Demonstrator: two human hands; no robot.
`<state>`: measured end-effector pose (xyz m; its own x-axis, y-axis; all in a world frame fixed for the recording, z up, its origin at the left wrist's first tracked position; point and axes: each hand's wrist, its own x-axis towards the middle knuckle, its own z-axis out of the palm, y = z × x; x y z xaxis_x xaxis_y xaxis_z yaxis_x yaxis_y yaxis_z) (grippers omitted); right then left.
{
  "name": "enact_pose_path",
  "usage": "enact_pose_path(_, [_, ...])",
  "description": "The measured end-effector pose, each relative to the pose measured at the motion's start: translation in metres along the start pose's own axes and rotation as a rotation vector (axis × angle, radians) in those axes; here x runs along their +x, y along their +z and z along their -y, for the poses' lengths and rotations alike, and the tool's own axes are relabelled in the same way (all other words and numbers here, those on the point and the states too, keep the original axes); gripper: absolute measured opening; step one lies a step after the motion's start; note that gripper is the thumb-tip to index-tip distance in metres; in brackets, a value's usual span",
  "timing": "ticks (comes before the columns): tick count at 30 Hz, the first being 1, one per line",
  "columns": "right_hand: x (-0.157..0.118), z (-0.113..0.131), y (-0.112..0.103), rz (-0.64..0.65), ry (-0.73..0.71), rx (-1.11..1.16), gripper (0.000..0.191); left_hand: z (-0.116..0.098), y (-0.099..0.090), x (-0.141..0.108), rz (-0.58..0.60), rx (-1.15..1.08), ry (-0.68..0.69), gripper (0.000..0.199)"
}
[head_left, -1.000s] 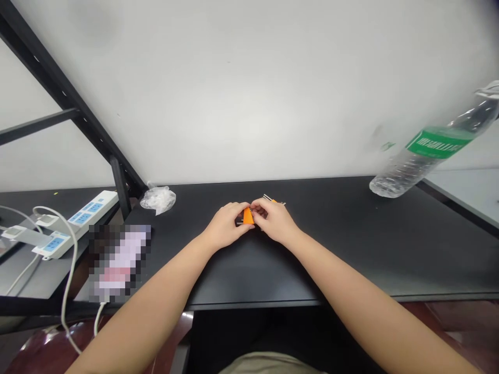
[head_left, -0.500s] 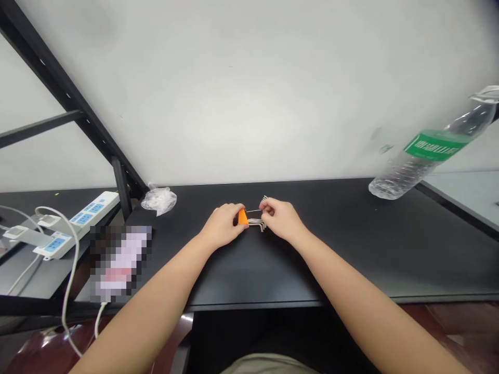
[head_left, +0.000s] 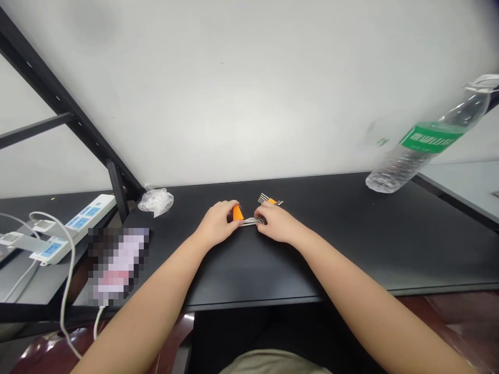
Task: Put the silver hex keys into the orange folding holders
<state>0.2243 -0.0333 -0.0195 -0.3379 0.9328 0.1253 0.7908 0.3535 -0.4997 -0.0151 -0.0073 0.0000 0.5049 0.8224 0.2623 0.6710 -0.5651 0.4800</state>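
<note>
My left hand (head_left: 219,223) holds an orange hex key holder (head_left: 237,213); my right hand (head_left: 277,222) is at the hex keys (head_left: 251,222).

From the left: a white power strip (head_left: 83,221), a pixelated phone-like slab (head_left: 119,265), and a crumpled clear plastic bag (head_left: 156,201) on the black table (head_left: 343,239); then my left thumb and fingers pinching the holder near the table's middle, keys pointing right; my right hand, half curled at their bent ends, grip too hidden to tell; a second orange-held key set (head_left: 272,201) just behind it; and a green-labelled plastic bottle (head_left: 413,150), seen slanted.
</note>
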Motion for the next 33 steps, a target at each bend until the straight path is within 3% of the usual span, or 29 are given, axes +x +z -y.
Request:
enact_pose_path(4, [-0.001, 0.006, -0.004, -0.062, -0.048, 0.021, 0.016, -0.003, 0.000, -0.001, 0.028, -0.059, 0.062, 0.045])
enact_pose_path(13, [0.006, 0.029, 0.003, -0.240, -0.081, 0.409, 0.011, -0.014, 0.002, -0.002, 0.046, -0.133, 0.157, 0.047])
enact_pose_path(19, [0.009, 0.004, 0.001, -0.288, 0.104, 0.282, 0.024, -0.004, 0.003, -0.001, 0.034, 0.037, 0.054, 0.041])
enact_pose_path(24, [0.010, -0.020, -0.004, -0.157, 0.131, 0.085, 0.021, 0.004, -0.001, 0.001, -0.029, 0.064, -0.003, 0.045])
enact_pose_path(30, [0.004, -0.012, -0.006, -0.072, 0.037, -0.005, 0.006, 0.002, -0.003, 0.001, -0.042, 0.050, -0.010, 0.045])
enact_pose_path(33, [0.001, -0.008, -0.007, -0.015, 0.004, 0.010, 0.007, 0.002, -0.003, 0.001, -0.044, 0.042, -0.011, 0.045])
